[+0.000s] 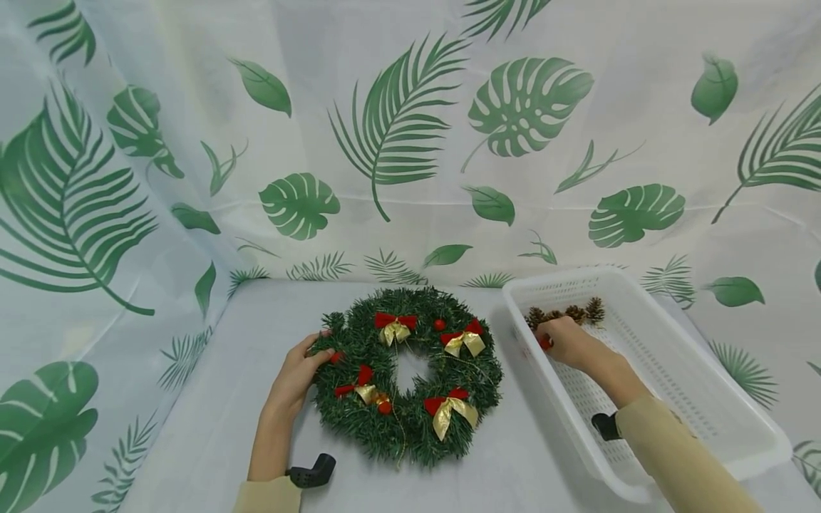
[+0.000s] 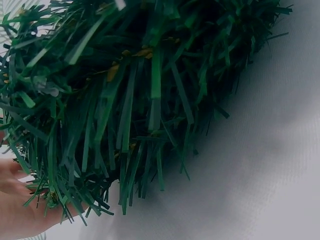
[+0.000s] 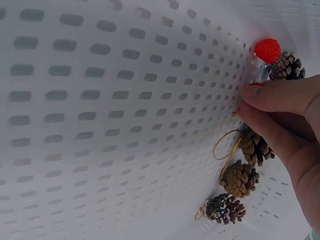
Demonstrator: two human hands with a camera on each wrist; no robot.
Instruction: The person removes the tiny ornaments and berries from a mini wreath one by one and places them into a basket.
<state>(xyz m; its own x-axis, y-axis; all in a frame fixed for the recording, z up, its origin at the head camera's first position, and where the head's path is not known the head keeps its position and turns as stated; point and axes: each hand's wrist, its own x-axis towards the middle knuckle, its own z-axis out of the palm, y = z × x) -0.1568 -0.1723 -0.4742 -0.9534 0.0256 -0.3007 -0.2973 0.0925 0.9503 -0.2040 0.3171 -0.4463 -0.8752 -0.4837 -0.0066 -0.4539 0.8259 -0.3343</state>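
Observation:
A green tinsel wreath (image 1: 359, 335) lies flat in the middle of the table, dressed with red-and-gold bows (image 1: 463, 340) and red berries (image 1: 384, 407). My left hand (image 1: 296, 374) grips the wreath's left edge, thumb on top beside a red berry; its fingers are partly hidden in the tinsel. Inside the white basket, my right hand (image 1: 571, 345) has thumb and finger pinched together, with a sliver of a small red ornament (image 3: 257, 84) showing at the fingertips, mostly hidden. A red berry (image 3: 267, 50) and pine cones (image 3: 240, 178) with gold loops lie around these fingers.
The long perforated basket (image 1: 725, 377) stands to the right of the wreath, its high rim running under my right forearm. A white cloth (image 1: 212, 427) covers the table. Leaf-printed curtains (image 1: 410, 235) rise behind and at the sides.

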